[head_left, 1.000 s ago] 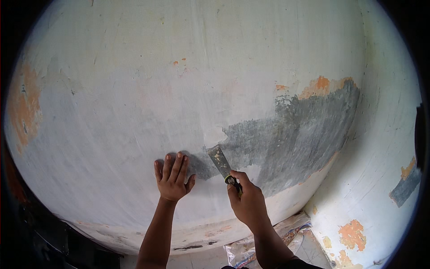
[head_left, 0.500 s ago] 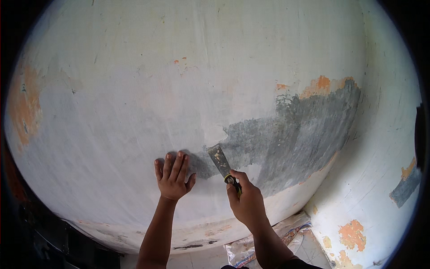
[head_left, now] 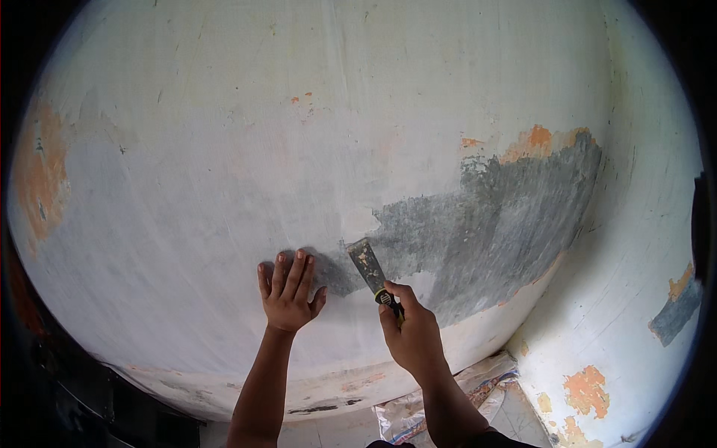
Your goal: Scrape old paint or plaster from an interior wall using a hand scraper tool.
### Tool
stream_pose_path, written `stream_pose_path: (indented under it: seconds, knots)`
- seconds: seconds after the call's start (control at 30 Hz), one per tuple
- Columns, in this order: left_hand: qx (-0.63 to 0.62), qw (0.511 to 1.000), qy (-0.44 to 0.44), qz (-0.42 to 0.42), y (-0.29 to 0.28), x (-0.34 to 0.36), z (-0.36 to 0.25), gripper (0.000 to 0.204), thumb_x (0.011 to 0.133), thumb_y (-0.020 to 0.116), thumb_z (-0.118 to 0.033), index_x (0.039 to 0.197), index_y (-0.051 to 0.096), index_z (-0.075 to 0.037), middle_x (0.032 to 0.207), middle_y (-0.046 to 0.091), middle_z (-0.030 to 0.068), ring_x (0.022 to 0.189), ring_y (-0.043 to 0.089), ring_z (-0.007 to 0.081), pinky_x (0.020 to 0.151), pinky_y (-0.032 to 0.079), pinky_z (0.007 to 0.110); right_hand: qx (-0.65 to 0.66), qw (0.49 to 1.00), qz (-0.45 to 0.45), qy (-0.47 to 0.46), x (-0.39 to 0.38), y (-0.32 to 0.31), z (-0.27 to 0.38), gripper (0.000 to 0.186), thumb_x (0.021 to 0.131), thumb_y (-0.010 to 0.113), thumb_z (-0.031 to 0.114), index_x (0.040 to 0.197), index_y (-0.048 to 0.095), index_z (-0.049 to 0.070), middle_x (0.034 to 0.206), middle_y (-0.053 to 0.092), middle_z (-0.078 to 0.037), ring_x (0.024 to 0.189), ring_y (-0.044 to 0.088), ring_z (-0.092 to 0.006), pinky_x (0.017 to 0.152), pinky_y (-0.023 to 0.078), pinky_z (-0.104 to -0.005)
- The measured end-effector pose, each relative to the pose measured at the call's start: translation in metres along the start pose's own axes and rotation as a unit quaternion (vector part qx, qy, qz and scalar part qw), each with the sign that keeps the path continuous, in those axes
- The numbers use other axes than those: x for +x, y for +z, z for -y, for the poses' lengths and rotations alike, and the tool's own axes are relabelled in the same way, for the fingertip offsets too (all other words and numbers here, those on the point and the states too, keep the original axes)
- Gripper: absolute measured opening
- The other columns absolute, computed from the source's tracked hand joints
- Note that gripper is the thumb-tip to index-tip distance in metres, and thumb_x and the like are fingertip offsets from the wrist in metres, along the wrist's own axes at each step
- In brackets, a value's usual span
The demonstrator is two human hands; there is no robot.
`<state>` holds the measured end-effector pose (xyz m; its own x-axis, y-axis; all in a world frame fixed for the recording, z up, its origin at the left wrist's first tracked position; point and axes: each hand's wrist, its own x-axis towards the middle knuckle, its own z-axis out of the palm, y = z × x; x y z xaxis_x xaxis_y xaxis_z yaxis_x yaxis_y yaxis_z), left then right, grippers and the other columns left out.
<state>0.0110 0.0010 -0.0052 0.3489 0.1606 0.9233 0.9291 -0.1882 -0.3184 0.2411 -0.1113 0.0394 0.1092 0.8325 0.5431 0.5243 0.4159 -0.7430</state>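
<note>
A: Head view, nearest first: what lies at the bottom edge?

B: A crumpled sack (head_left: pixel 418 407), whitish woven plastic with a coloured printed band, lies on the floor (head_left: pixel 523 418) between the forearms and the corner. The print is too small to tell apart.

A: And the hands?

B: The left hand (head_left: pixel 287 295) lies flat on the wall (head_left: pixel 224 149), palm down, fingers (head_left: pixel 297 269) straight and slightly spread, thumb out to the side. The right hand (head_left: pixel 409 332) is closed in a fist, its fingers wrapped tight round the dark handle of a scraper (head_left: pixel 372 272).

A: Where does the scraper sit?

B: Just right of the left hand, tilted up and to the left. Its flat metal blade, smeared with pale filler, rests against the wall at the left end of the grey patch (head_left: pixel 493 224).

A: Describe that patch.

B: Rough bare grey render, broad and slanting, widening up to the right. Orange flakes of old paint (head_left: pixel 538 142) edge its top, and a thin orange line runs along its lower border.

A: The rest of the wall?

B: Chalky white, matt, streaked with fine scrape lines. A big worn orange blotch (head_left: pixel 41 172) shows far left, two small orange specks high in the middle. The side wall (head_left: pixel 642 299) on the right carries more orange chips low down and a small grey-and-orange spot (head_left: pixel 676 310) near the rim.
</note>
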Motion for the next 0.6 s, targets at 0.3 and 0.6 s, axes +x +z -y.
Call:
stream_pose_path:
  seconds: [0.3,0.6]
  knots:
    - [0.003,1.000,-0.001,-0.009,-0.001,0.002,-0.001,0.050,0.095,0.046,-0.046,0.129,0.063,-0.015,0.145,0.052,0.0037,0.138,0.042,0.0296,0.117,0.018,0.056,-0.009,0.999,0.031,0.010,-0.003,-0.008,0.001,0.034,0.093,0.062,0.014,0.125,0.054,0.008,0.082,0.068,-0.016,0.070,0.068,-0.0270,0.066,0.052,-0.0361]
    - [0.004,1.000,-0.002,-0.004,0.001,0.000,-0.001,0.051,0.095,0.046,-0.048,0.130,0.063,-0.015,0.144,0.052,0.0034,0.138,0.042,0.0294,0.117,0.018,0.056,-0.003,0.999,-0.006,-0.042,-0.001,-0.003,-0.005,0.034,0.093,0.062,0.014,0.125,0.054,0.008,0.082,0.068,-0.015,0.067,0.066,-0.0237,0.064,0.051,-0.0336]
